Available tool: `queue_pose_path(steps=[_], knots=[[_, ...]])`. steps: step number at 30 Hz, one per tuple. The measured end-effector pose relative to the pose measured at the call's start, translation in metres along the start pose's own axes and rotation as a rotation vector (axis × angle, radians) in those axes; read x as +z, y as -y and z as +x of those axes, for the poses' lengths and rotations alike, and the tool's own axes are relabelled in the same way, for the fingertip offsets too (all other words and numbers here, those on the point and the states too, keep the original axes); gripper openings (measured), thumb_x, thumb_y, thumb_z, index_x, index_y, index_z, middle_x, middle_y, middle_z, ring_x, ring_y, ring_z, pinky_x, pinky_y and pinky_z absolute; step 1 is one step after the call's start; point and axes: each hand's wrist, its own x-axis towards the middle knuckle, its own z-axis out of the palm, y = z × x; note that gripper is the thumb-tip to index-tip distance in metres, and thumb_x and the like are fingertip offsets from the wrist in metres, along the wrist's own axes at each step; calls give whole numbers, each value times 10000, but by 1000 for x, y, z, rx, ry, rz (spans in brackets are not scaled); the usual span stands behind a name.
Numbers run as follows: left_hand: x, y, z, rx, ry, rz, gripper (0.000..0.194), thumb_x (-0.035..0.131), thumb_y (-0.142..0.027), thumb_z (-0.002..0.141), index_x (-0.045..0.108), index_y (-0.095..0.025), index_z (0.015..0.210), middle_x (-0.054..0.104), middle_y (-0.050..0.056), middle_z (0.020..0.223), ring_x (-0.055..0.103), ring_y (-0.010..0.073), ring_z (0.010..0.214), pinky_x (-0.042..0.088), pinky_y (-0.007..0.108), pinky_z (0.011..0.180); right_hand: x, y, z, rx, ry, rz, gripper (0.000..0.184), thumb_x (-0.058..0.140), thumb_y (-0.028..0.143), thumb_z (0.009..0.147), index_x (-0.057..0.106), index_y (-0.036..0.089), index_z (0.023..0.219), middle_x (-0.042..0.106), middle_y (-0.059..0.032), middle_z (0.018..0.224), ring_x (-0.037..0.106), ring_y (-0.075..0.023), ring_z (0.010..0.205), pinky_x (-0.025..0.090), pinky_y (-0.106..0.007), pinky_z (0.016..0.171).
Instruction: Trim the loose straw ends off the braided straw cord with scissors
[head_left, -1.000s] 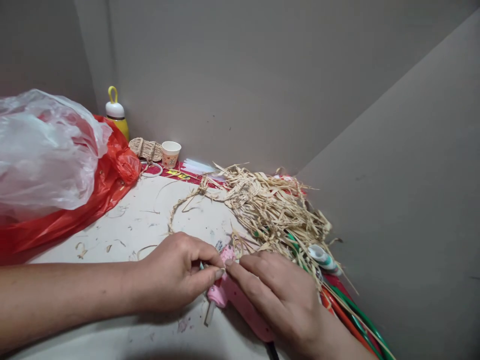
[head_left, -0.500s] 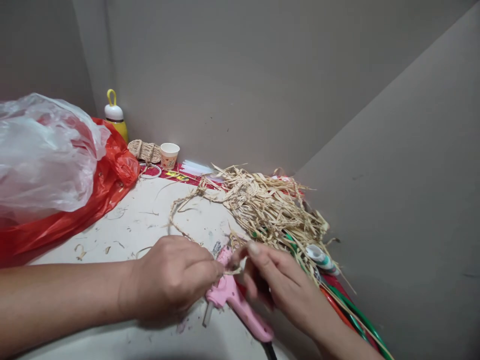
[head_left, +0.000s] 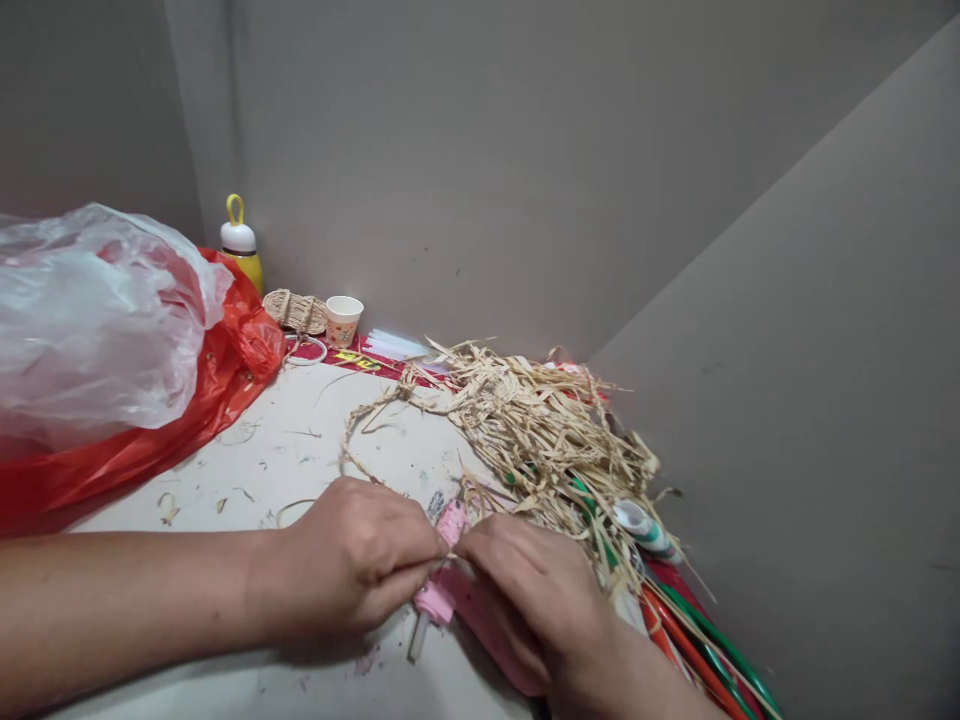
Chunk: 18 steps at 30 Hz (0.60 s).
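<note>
Above the table, my left hand [head_left: 375, 555] is closed, its thumb and fingers pinching a straw braid [head_left: 363, 415]. From behind that hand the thin braid curves back to a heap of dry straw strips [head_left: 540, 420]. My right hand [head_left: 536, 590] is closed too, its fingertips meeting the left ones and gripping the same strand, of which only a tiny bit shows. Under both hands lies a pink glue gun [head_left: 454, 522] with a clear glue stick [head_left: 417, 638] poking out; my right hand covers most of its handle.
On the left, a white plastic bag [head_left: 105, 320] rests on a red bag [head_left: 232, 370]. Along the back stand a yellow bottle [head_left: 244, 265], a woven straw piece [head_left: 296, 311] and a paper cup [head_left: 344, 322], with white sticks [head_left: 394, 345]. Green and orange tubes [head_left: 697, 655] lie right, near the wall.
My right hand has moved left and closed its fingers on the strand beside my left fingertips. The glue gun's handle is now mostly covered. The view has shifted slightly.
</note>
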Motion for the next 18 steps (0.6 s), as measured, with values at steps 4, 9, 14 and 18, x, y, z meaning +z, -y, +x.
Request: queue_pose_path(steps=[4, 9, 14, 18], knots=[[-2, 0, -3, 290, -29, 254, 206, 407, -142, 859, 612, -123, 837, 589, 32, 582, 510, 145, 499, 381, 276, 467, 6, 12, 3, 602, 241, 758, 318, 402, 394, 928, 461, 187, 693, 444, 39, 569, 402, -69, 487, 329, -196, 463], [-2, 5, -6, 276, -20, 376, 174, 437, -153, 845, 598, -119, 902, 608, 43, 634, 535, 157, 530, 402, 294, 475, 0, 6, 3, 869, 317, 1044, 501, 377, 597, 882, 459, 179, 620, 380, 69, 429, 296, -46, 339, 216, -197, 358], [-1, 10, -10, 210, -69, 319, 244, 503, -233, 841, 567, -104, 1038, 573, -7, 558, 512, 143, 454, 377, 277, 420, -34, -8, 17, 709, 152, 423, 381, 449, 512, 880, 468, 190, 678, 460, 42, 573, 419, -78, 511, 319, -212, 493], [-3, 4, -14, 397, -42, 267, 328, 503, -234, 825, 542, -73, 1108, 598, 4, 581, 507, 124, 420, 367, 255, 385, -50, 2, 24, 609, 470, -43, 206, 594, 390, 782, 521, 206, 838, 582, 5, 719, 498, -122, 613, 313, -235, 548]])
